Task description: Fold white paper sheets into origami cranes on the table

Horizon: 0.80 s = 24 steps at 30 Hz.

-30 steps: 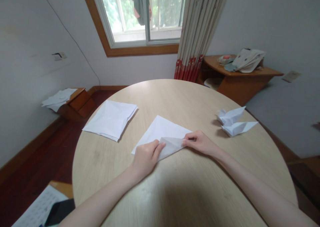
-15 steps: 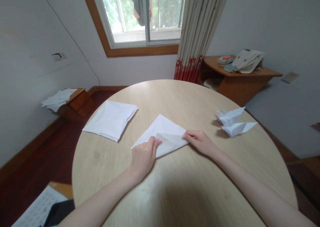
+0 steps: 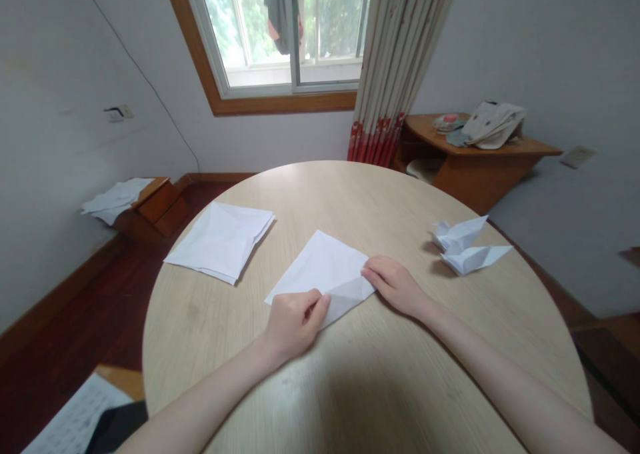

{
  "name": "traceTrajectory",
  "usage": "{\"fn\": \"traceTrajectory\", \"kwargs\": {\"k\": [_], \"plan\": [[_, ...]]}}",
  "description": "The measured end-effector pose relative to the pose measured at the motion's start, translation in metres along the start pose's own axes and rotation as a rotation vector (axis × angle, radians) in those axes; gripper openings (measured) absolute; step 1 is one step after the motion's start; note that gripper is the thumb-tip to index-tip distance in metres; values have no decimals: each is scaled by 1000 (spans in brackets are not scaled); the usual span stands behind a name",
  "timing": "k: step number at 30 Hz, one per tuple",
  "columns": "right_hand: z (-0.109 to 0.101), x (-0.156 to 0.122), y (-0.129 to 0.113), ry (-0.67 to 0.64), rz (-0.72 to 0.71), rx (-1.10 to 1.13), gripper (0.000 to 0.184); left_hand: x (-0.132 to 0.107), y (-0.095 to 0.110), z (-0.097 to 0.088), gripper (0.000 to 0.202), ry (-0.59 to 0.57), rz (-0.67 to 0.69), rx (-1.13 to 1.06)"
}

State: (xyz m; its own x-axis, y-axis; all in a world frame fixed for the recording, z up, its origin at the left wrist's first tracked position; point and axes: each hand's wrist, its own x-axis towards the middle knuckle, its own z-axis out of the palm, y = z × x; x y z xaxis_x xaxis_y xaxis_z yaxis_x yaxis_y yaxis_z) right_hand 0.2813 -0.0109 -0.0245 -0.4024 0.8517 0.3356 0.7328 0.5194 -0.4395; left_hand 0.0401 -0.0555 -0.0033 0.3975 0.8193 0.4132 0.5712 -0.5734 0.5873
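Observation:
A white sheet of paper [image 3: 316,266], partly folded, lies in the middle of the round table with one corner pointing away from me. My left hand [image 3: 295,321] is closed on its near left edge, thumb on top and the other fingers curled underneath or hidden. At the right corner my right hand [image 3: 395,284] pinches the same paper. Between the two hands runs a greyish folded strip along the near edge. Two folded paper birds [image 3: 473,257] stand to the right of my right hand.
A stack of white paper [image 3: 220,241] lies on the left of the round table [image 3: 380,387]. Behind, a wooden desk [image 3: 480,151] holds a bag [image 3: 495,124]. Papers cover a low cabinet [image 3: 160,204] at left. A printed sheet [image 3: 75,417] and a dark object show at lower left.
My left hand has moved slightly right and toward me along the paper's edge. The flap between my hands now lies lower and flatter. My right hand has shifted slightly, still at the right corner.

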Motion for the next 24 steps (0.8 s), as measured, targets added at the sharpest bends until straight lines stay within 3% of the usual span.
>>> {"fn": "traceTrajectory", "kwargs": {"k": [5,8,14,21,24], "plan": [[-1,1,-4,-56,-173,101,36,1,-1,-6,54,-73,-73,-264],[2,0,-5,-81,-232,152,32,7,-1,-12,43,-139,-118,-290],[3,-1,-10,-91,-276,220,29,15,2,-24,22,-458,-172,-354],[5,-2,-13,-78,-289,270,23,12,1,-24,25,-629,-160,-401],[9,-2,-15,-51,-297,255,26,10,2,-20,27,-638,-132,-391]]}}
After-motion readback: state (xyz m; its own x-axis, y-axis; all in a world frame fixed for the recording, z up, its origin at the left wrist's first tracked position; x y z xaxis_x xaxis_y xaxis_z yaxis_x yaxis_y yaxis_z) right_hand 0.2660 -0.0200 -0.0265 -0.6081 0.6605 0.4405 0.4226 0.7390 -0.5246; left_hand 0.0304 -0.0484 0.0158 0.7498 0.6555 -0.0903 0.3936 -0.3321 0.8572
